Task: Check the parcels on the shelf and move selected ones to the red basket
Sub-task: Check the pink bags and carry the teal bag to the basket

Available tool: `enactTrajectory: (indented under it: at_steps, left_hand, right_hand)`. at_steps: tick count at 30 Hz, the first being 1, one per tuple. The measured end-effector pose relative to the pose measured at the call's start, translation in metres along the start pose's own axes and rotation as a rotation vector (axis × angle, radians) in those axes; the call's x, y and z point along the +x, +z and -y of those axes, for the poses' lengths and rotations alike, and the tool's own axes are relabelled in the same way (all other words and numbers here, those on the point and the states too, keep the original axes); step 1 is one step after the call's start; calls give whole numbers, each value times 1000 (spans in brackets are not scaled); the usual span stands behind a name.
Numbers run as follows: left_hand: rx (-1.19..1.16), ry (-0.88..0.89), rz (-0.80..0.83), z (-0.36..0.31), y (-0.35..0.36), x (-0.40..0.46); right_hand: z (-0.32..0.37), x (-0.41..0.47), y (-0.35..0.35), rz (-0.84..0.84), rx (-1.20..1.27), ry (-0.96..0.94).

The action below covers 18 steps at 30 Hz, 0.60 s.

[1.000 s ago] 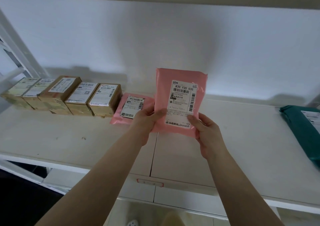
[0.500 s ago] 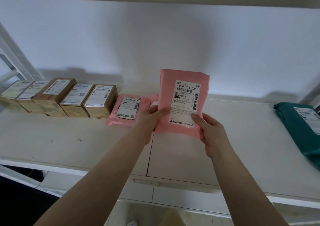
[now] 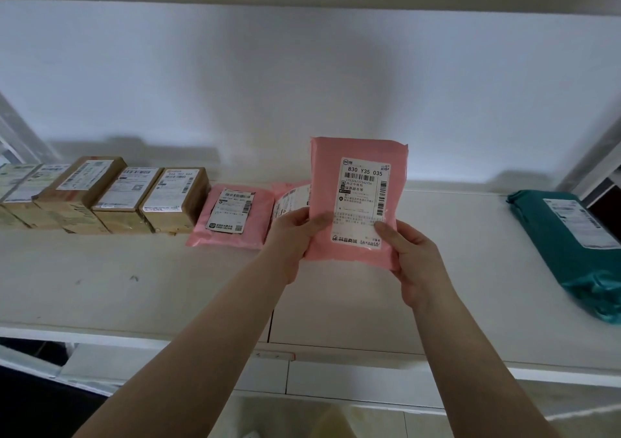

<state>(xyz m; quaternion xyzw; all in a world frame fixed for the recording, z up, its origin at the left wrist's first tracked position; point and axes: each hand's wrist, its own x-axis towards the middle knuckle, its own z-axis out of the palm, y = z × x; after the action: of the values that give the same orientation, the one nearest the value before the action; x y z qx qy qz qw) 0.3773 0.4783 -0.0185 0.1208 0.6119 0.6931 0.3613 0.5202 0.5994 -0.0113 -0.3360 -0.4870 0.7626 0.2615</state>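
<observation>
Fingers of both hands, left hand [image 3: 291, 236] and right hand [image 3: 414, 263], grip the upright pink parcel [image 3: 356, 199].

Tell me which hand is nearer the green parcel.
Right. The right hand holds the pink parcel on the side toward the green parcel; the left hand is farther.

A white shelf [image 3: 100, 290] carries the parcels, its board split by a seam near the middle. At its left rear a row of brown cardboard boxes [image 3: 134, 199] stands side by side, touching, labels up. Just right of them a pink mailer [image 3: 232, 217] lies flat, with a second pink mailer [image 3: 290, 199] beside it, partly hidden. Well apart, at the right end, lies a teal mailer [image 3: 571, 246].
</observation>
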Motion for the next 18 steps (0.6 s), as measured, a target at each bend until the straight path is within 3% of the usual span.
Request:
enactTrajectory:
  at_steps: [7, 11, 18]
  left_hand:
    - [150, -32, 13, 15, 20, -3]
    - [254, -140, 42, 26, 31, -3]
    - [-21, -377, -82, 43, 49, 12]
  right_hand:
    - [1, 6, -17, -58, 9, 34]
    - [1, 16, -25, -121, 17, 68]
    - [-6, 42, -27, -172, -20, 97]
